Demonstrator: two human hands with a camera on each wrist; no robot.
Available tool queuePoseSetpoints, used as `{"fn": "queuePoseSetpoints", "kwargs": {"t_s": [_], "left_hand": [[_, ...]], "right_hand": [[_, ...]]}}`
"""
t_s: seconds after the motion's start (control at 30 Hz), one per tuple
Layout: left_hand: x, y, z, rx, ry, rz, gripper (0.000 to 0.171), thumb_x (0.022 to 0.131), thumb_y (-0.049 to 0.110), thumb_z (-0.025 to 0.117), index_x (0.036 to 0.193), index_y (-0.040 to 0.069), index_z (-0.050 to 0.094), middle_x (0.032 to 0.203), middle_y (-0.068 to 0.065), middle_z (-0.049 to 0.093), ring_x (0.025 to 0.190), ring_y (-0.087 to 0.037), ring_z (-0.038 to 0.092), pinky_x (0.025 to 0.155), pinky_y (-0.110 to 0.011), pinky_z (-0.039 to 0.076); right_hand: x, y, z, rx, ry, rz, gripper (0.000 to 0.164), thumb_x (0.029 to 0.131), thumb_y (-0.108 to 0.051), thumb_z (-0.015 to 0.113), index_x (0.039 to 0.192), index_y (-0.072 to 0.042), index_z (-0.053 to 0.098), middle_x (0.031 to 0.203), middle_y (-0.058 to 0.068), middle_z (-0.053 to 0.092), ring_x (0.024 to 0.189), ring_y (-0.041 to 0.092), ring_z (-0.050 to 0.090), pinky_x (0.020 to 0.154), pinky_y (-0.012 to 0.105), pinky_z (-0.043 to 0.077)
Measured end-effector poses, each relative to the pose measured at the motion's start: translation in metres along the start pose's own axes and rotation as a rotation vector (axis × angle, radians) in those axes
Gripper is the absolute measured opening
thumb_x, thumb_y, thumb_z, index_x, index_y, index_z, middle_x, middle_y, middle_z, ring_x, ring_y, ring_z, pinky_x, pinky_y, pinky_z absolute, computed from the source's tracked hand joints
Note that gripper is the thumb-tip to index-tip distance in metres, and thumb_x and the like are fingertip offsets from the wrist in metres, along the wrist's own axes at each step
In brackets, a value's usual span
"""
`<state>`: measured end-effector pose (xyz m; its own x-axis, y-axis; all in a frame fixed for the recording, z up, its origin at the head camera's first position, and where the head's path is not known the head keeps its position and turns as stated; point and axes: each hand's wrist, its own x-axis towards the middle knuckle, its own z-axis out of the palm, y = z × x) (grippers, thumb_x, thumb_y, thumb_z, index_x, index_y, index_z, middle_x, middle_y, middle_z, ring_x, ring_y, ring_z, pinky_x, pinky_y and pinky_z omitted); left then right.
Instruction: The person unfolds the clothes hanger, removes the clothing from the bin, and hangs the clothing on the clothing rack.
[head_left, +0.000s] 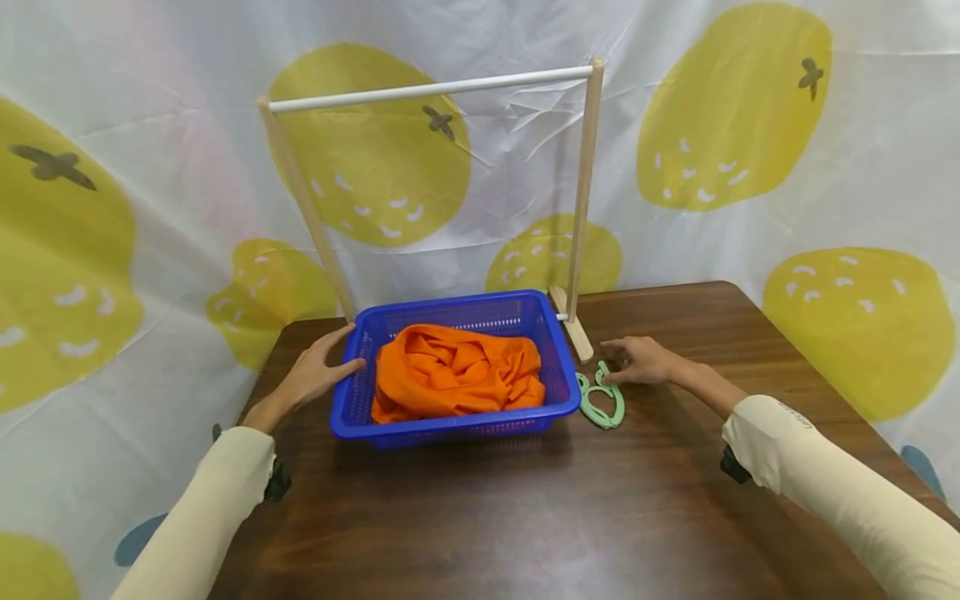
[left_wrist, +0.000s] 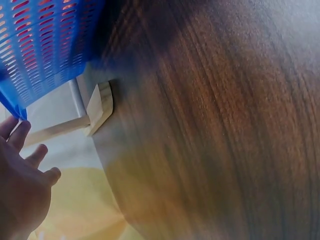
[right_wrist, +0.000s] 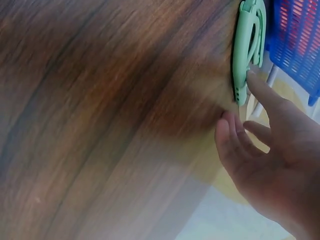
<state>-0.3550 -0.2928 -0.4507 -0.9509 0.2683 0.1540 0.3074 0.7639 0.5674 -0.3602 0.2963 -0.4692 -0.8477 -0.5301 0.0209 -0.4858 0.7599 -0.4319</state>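
A blue plastic basket with a perforated wall holds a bundled orange cloth. My left hand is at the basket's left rim, fingers spread; in the left wrist view, fingertips touch the rim while the other fingers stay apart from it. Right of the basket, a light green folding clothes hanger, folded up, lies on the table. My right hand is beside its far end. One digit touches the hanger in the right wrist view; the other fingers are loosely bent, away from it.
A wooden rack with a white crossbar stands behind the basket, its right foot close to the hanger. The brown wooden table ends near a hanging white curtain with yellow fruit prints.
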Motion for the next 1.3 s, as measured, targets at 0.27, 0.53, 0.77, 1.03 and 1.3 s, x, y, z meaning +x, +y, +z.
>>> {"fn": "queuePoseSetpoints", "kwargs": {"t_s": [0.27,0.53,0.77,1.03,1.3], "left_hand": [[-0.003,0.000,0.000,-0.036,0.012,-0.012,0.077,0.099,0.041,0.069,0.164,0.017,0.035,0.165,-0.021,0.033,0.151,-0.046,0.030,0.118,-0.068,0.024],[-0.001,0.000,-0.001,-0.033,0.006,0.000,0.078,0.099,0.043,0.070,0.163,0.015,0.035,0.165,-0.022,0.033,0.151,-0.046,0.030,0.118,-0.068,0.024],[0.001,0.000,-0.003,-0.003,0.002,0.008,0.079,0.098,0.044,0.069,0.163,0.012,0.035,0.164,-0.025,0.033,0.151,-0.047,0.029,0.119,-0.068,0.023],[0.004,-0.001,-0.002,0.059,-0.013,0.034,0.079,0.099,0.042,0.068,0.162,0.009,0.035,0.162,-0.030,0.032,0.150,-0.049,0.028,0.118,-0.069,0.023],[0.003,0.001,-0.005,0.098,-0.023,0.047,0.079,0.099,0.043,0.067,0.162,0.007,0.034,0.162,-0.030,0.031,0.150,-0.049,0.027,0.117,-0.070,0.023]], "right_hand": [[0.001,-0.005,-0.001,0.142,-0.067,0.069,0.051,0.092,-0.017,0.081,0.129,0.014,0.064,0.111,0.020,0.071,0.060,0.017,0.068,0.058,0.033,0.059],[0.002,-0.005,-0.003,0.208,-0.107,0.133,0.050,0.092,-0.015,0.081,0.129,0.012,0.062,0.115,0.021,0.066,0.071,0.018,0.069,0.066,0.035,0.061],[-0.002,-0.006,-0.008,0.318,-0.093,0.161,0.048,0.094,-0.011,0.079,0.130,0.010,0.055,0.118,0.028,0.066,0.091,0.026,0.072,0.071,0.037,0.062],[-0.008,-0.006,-0.024,0.525,-0.120,0.165,0.046,0.098,-0.002,0.070,0.131,0.006,0.039,0.107,0.025,0.070,0.094,0.025,0.070,0.076,0.045,0.061],[-0.005,-0.010,-0.047,0.572,-0.125,0.102,0.041,0.100,0.004,0.064,0.124,0.004,0.032,0.092,0.021,0.068,0.083,0.021,0.067,0.066,0.035,0.056]]}}
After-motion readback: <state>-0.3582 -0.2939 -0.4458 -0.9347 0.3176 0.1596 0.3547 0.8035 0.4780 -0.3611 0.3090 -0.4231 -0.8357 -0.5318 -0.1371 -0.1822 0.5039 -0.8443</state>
